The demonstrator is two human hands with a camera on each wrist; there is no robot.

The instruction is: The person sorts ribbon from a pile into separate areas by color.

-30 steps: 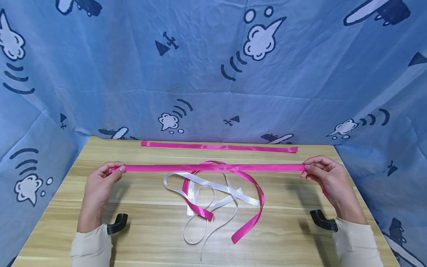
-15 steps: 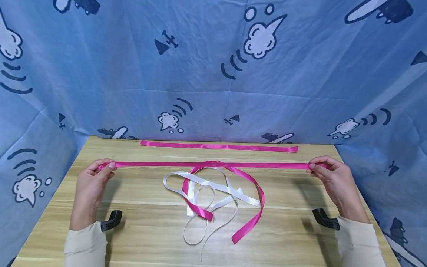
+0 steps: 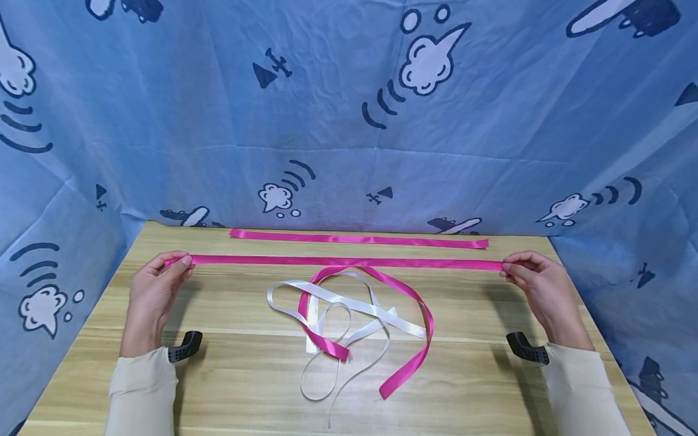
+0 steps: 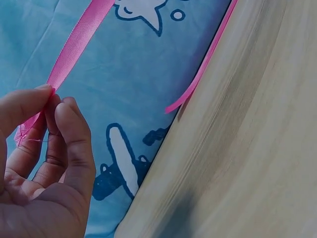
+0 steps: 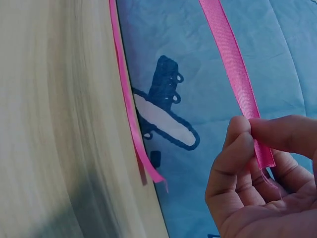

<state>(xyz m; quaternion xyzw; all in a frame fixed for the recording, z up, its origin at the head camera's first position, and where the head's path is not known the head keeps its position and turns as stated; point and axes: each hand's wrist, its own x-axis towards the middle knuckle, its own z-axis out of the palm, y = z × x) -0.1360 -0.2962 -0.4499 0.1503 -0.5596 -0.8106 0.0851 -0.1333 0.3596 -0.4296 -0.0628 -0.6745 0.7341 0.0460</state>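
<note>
A pink satin ribbon (image 3: 343,261) is stretched taut and nearly level between both hands, raised over the table. My left hand (image 3: 155,290) pinches its left end between thumb and forefinger; in the left wrist view a frayed tip of the ribbon (image 4: 74,49) pokes out behind the thumb. The right hand (image 3: 545,293) pinches the opposite end, and the right wrist view shows that ribbon's cut end (image 5: 265,156) with loose threads below the fingertips. Beyond it, a second pink ribbon (image 3: 354,240) lies straight along the table's back edge.
In the middle of the wooden table (image 3: 245,387) lies a loose heap: a curled pink ribbon (image 3: 428,321), a white ribbon (image 3: 349,304) and a thin pale ribbon (image 3: 360,370). A blue printed cloth (image 3: 327,121) hangs behind and at both sides.
Both hands have carried the stretched ribbon slightly away from the body, toward the ribbon at the back edge. The left hand first moved outward, then a little back in. The heap stayed put.
</note>
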